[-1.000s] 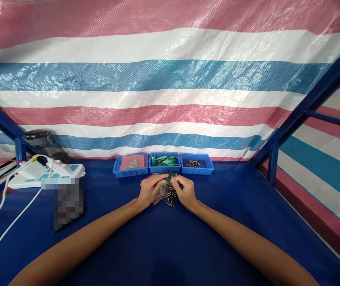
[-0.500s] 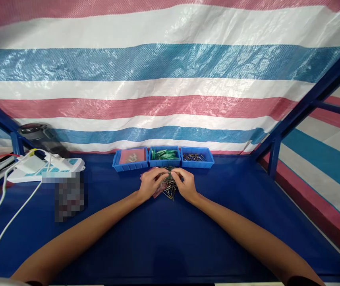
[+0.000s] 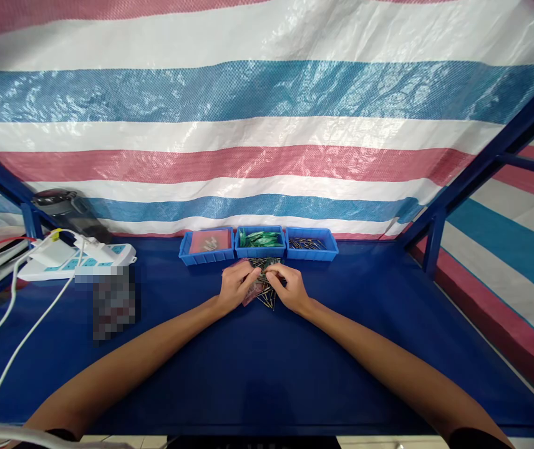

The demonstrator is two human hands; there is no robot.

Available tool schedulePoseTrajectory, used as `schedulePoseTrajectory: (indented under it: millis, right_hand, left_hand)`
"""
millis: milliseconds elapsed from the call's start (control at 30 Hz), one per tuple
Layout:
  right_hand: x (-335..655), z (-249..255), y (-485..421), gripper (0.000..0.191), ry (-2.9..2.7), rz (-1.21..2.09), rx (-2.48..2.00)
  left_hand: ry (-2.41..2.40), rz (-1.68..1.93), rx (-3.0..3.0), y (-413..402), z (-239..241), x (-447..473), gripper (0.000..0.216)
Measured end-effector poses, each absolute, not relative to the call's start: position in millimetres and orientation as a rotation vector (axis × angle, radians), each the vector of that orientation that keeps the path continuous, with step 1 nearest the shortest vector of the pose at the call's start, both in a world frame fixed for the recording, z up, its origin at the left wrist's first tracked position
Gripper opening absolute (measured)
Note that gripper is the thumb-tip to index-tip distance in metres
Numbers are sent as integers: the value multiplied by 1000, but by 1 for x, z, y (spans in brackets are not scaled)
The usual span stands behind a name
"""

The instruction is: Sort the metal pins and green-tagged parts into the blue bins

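My left hand (image 3: 235, 287) and my right hand (image 3: 287, 287) meet over a small heap of thin metal pins and pink and green bits (image 3: 263, 294) on the blue table. Both hands have their fingers pinched together at the heap; what each pinches is too small to name. Just behind the heap stand three blue trays: the left tray (image 3: 207, 246) holds pink material, the middle tray (image 3: 260, 242) green pieces, the right tray (image 3: 312, 244) dark metal pins.
A white power strip (image 3: 80, 258) with plugs and white cables lies at the left, with a dark device (image 3: 63, 209) behind it. A blurred dark object (image 3: 112, 301) lies left of my arm. A striped tarp forms the back wall; blue frame posts (image 3: 433, 246) stand at right.
The view has tilted down a little. My hands stay at the heap, their fingertips drawn closer together over it.
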State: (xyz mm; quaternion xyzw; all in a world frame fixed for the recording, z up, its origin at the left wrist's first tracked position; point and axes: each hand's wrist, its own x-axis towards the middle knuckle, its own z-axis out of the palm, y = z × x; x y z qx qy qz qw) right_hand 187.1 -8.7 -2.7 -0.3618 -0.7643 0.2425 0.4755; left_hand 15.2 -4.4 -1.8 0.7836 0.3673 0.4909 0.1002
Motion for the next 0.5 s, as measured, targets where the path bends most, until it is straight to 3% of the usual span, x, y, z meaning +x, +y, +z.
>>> schedulePoseTrajectory:
  millis: [200, 400, 500]
  right_hand:
    - [187, -3, -8, 27, -1886, 592, -884]
    - [187, -1, -7, 30, -1833, 577, -920]
    - [187, -1, -6, 32, -1856, 574, -935]
  left_hand:
    - [1140, 1458, 2320, -3, -4, 14, 45]
    - [1047, 1428, 2260, -2, 0, 17, 19]
    - [1032, 1440, 2231, -3, 1, 17, 20]
